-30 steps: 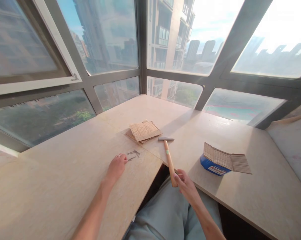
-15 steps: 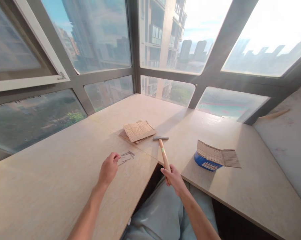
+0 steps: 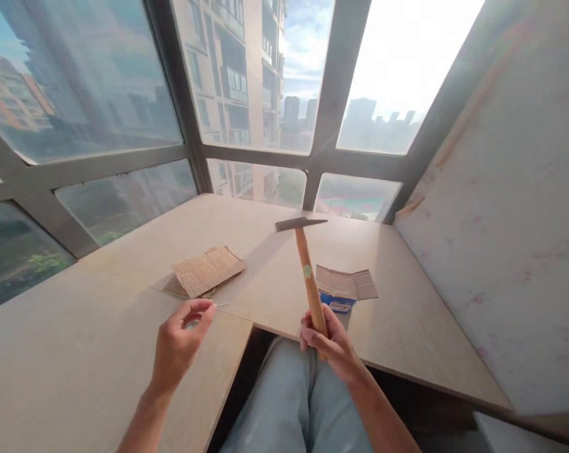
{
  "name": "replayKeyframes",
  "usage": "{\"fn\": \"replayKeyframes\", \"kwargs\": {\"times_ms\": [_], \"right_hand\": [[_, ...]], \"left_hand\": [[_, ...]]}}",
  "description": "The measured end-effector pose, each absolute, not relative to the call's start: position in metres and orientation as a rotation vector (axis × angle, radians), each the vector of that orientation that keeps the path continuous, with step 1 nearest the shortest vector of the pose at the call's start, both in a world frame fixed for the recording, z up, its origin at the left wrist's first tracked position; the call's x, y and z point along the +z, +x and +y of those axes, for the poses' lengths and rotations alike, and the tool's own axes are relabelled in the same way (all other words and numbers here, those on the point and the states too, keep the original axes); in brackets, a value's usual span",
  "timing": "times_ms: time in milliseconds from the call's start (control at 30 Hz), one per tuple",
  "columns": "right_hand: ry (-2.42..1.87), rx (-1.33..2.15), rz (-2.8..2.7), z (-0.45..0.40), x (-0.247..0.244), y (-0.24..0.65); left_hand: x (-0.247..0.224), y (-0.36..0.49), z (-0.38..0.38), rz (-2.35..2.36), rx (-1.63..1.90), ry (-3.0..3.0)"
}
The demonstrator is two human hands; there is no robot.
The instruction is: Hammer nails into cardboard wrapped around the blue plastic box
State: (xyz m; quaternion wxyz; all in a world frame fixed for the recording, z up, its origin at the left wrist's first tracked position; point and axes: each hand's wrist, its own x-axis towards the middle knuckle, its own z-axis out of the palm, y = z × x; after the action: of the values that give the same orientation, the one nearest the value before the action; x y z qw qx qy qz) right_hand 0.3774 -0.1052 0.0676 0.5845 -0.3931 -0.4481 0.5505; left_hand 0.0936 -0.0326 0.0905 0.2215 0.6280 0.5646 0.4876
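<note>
Between the thumb and fingers of my left hand (image 3: 183, 343) is a thin nail (image 3: 223, 304), its tip pointing right. My right hand (image 3: 329, 336) is wrapped round the wooden handle of a hammer (image 3: 306, 270), which is held up with its metal head at the top. A stack of corrugated cardboard pieces (image 3: 209, 272) lies on the tabletop just beyond my left hand. Behind the hammer, a folded piece of cardboard (image 3: 345, 283) rests on a blue box (image 3: 337, 303), partly hidden by my right hand. The other nails do not show.
The pale tabletop (image 3: 114, 314) has an inner corner edge close to my legs (image 3: 284, 390). Windows stand behind it, and a patterned wall (image 3: 492, 251) rises on the right.
The view has turned to the right. My left hand has lifted from beside the loose nails with one nail. The hammer is raised higher and closer to the camera.
</note>
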Motion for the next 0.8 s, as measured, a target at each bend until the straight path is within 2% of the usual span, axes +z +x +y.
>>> {"fn": "replayKeyframes", "kwargs": {"times_ms": [100, 200, 400, 500, 800], "right_hand": [[-0.876, 1.331, -0.964, -0.119, 0.089, 0.407], [-0.960, 1.341, -0.868, -0.136, 0.090, 0.430], [-1.129, 1.000, -0.828, -0.163, 0.068, 0.463], [-1.203, 1.005, -0.812, -0.170, 0.071, 0.483], [-1.403, 1.039, -0.883, -0.156, 0.076, 0.516]], "left_hand": [[0.100, 0.128, -0.024, 1.430, 1.306, 1.702], [0.106, 0.171, -0.013, 1.235, 1.273, 1.609], [0.106, 0.265, 0.013, 0.956, 1.083, 1.557], [0.101, 0.302, 0.029, 0.854, 0.995, 1.652], [0.078, 0.356, 0.072, 0.643, 0.938, 1.948]]}}
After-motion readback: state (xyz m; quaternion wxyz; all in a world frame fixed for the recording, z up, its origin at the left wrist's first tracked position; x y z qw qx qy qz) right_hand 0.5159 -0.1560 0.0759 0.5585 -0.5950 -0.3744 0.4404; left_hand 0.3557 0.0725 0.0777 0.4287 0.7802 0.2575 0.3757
